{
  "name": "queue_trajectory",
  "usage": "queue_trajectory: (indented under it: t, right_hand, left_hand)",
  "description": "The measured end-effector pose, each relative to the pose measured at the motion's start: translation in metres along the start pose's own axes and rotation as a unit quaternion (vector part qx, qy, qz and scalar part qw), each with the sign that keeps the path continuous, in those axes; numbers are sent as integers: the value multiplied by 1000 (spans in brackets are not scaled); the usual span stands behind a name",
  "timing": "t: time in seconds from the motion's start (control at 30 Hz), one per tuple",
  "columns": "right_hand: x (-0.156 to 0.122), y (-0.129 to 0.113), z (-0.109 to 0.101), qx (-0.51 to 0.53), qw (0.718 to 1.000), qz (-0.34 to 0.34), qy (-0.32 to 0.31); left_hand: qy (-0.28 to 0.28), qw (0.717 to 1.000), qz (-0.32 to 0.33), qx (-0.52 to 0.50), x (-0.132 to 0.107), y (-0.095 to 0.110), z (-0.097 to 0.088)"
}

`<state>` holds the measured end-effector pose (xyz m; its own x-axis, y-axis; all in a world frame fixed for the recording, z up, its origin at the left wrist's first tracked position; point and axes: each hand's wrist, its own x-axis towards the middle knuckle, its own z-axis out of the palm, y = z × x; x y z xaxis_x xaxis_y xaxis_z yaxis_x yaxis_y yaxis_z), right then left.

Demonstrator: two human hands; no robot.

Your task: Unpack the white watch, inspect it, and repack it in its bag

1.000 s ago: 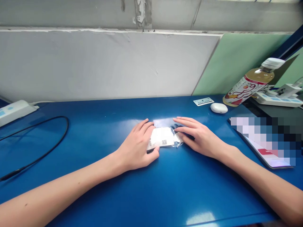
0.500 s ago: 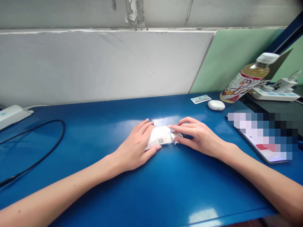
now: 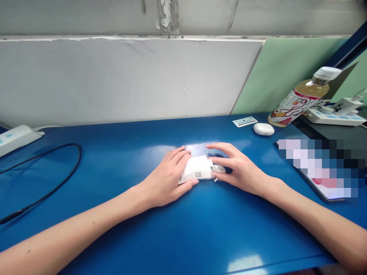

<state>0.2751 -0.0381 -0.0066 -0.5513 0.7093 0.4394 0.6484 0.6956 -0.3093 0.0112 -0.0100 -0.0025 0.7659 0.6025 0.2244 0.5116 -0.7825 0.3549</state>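
A small white packet (image 3: 198, 168) in clear plastic, with a printed code on it, lies on the blue table (image 3: 183, 229) between my hands. My left hand (image 3: 166, 177) grips its left end, fingers over the top and thumb along the near edge. My right hand (image 3: 236, 166) is at its right end, fingers curved, fingertips pressing the crumpled plastic flap there.
At the back right are a drink bottle (image 3: 301, 99) lying tilted, a white earbud case (image 3: 263, 129), a small card (image 3: 244, 121) and a power strip (image 3: 335, 116). A phone (image 3: 323, 168) lies right. A black cable (image 3: 43, 183) and another power strip (image 3: 15, 137) sit left.
The packet has been pressed shorter between my hands. My right hand's fingers have curled in and moved left onto the plastic flap. My left hand has stayed on the packet.
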Motion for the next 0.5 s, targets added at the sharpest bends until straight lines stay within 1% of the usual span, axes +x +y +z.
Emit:
queue_trajectory:
  t: [0.17,0.33,0.5]
  right_hand:
    - [2,-1,-3,26,999,-9,-29]
    - [5,4,-15,-21,999,-15,-48]
    - [5,15,-28,-56,996,-4,-63]
  left_hand:
    - [10,1000,-3,13,-1,-1,1]
    - [16,998,-30,47,-2,0,2]
    - [24,995,-48,81,-1,1,3]
